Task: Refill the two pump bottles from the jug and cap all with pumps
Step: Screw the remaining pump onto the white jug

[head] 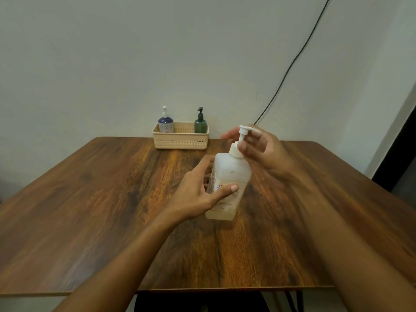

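Note:
A translucent white jug (231, 172) stands near the middle of the wooden table (112, 199), tilted slightly, with a little pale liquid at its bottom. My left hand (198, 190) grips its body from the left. A white pump (242, 136) sits on the jug's neck, and my right hand (258, 149) holds the pump around its collar and stem. At the back, a blue-and-white pump bottle (166, 122) and a dark green pump bottle (200, 123) stand upright in a beige basket (180, 143), both with pumps on.
The basket sits at the table's far edge against a pale wall. A black cable (292, 61) runs down the wall at the right. The table's front edge lies close to me, with dark legs below.

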The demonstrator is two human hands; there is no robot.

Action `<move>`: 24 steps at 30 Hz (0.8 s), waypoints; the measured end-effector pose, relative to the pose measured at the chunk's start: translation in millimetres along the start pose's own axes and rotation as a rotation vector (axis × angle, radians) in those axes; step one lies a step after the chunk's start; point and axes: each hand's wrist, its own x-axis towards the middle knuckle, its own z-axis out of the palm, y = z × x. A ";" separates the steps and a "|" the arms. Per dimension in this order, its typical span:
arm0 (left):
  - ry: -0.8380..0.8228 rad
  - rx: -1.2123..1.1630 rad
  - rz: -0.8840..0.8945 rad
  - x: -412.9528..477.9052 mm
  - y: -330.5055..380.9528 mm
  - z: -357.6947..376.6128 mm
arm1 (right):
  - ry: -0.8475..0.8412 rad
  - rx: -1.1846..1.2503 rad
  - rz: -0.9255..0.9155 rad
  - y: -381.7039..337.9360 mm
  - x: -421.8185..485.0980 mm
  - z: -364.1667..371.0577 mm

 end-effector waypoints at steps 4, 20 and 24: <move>0.001 -0.019 -0.008 0.4 3.1 0.1 | -0.192 0.014 0.042 -11.9 1.4 -24.3; -0.030 -0.049 0.017 0.7 5.4 2.3 | -0.029 -0.022 0.021 -14.4 -10.3 -4.2; -0.015 -0.062 0.001 2.8 5.8 2.3 | -0.204 0.107 0.041 -19.6 -5.0 -25.8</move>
